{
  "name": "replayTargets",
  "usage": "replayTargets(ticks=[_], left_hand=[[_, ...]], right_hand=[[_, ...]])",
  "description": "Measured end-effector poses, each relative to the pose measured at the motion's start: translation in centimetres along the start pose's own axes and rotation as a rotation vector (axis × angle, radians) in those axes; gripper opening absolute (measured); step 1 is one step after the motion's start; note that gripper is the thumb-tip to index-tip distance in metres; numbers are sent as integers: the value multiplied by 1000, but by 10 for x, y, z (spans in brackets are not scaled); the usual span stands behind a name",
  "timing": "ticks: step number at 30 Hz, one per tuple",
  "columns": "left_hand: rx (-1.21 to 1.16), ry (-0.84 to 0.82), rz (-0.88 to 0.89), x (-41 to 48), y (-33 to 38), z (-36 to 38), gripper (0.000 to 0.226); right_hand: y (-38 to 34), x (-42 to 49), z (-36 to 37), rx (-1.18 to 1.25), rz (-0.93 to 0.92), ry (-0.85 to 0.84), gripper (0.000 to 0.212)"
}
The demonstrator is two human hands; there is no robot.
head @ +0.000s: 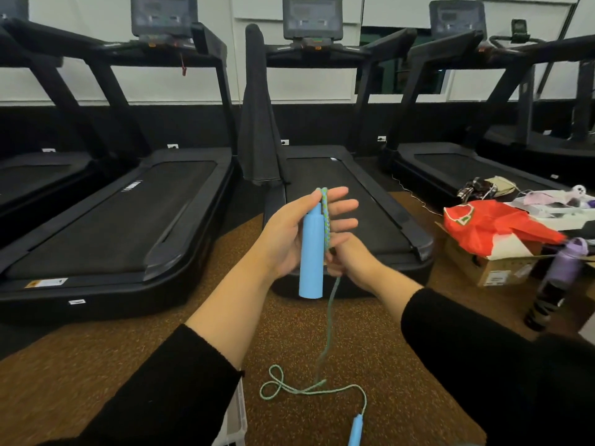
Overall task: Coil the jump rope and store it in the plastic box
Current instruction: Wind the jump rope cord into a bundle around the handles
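My left hand (289,233) holds a light blue jump rope handle (311,252) upright, thumb on its top, fingers spread behind it. The green-blue braided rope (325,217) loops over the handle's top and runs down its right side. My right hand (346,259) pinches the rope just below, beside the handle. From there the rope (328,336) hangs to the floor, makes a small loop (273,386), and ends at the second blue handle (355,429) lying on the carpet. A corner of a white plastic box (233,423) shows under my left sleeve.
Black treadmills (341,201) stand in a row ahead on brown speckled carpet. A dark towel (257,123) hangs from one rail. At right, a cardboard box (489,268) holds a red bag (492,223); a purple bottle (560,275) stands beside it.
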State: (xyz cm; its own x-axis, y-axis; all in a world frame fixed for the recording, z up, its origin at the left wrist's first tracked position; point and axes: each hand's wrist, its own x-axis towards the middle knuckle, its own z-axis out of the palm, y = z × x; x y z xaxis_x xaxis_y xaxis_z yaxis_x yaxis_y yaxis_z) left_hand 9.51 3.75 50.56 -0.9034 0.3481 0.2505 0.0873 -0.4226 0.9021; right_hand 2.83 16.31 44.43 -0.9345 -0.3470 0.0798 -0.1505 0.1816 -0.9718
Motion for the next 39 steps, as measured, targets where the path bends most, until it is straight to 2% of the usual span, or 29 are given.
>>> replayTargets(ticks=[3,6,11,17,21,24,29,35,39], left_hand=[[64,53,22,5,3,-5,37],[107,72,44,10,5,-9,35],[184,83,31,16,5,-14,34],[150,99,6,18,-3,-21,38],[174,115,15,18,-8,-25,38],[176,152,33,16,-7,-27,37],[160,173,18,14,-2,-34,37],[284,69,-130,3,-5,-39,35],[322,24,-160,1,-11,-41,31]], right_hand=[[14,-12,11,81,50,-70,50],[26,-21,15,109,104,-96,52],[42,-35,14,68,142,-32,57],[45,-60,3,-358,-74,-96,61],[30,-67,-3,-474,-226,-91,54],[18,-70,-9,-661,-346,-150,45],[-10,-68,-18,-960,-424,-262,32],[-60,-61,-34,-1211,-519,-340,18],[-94,-53,-43,-1327,-473,-386,12]])
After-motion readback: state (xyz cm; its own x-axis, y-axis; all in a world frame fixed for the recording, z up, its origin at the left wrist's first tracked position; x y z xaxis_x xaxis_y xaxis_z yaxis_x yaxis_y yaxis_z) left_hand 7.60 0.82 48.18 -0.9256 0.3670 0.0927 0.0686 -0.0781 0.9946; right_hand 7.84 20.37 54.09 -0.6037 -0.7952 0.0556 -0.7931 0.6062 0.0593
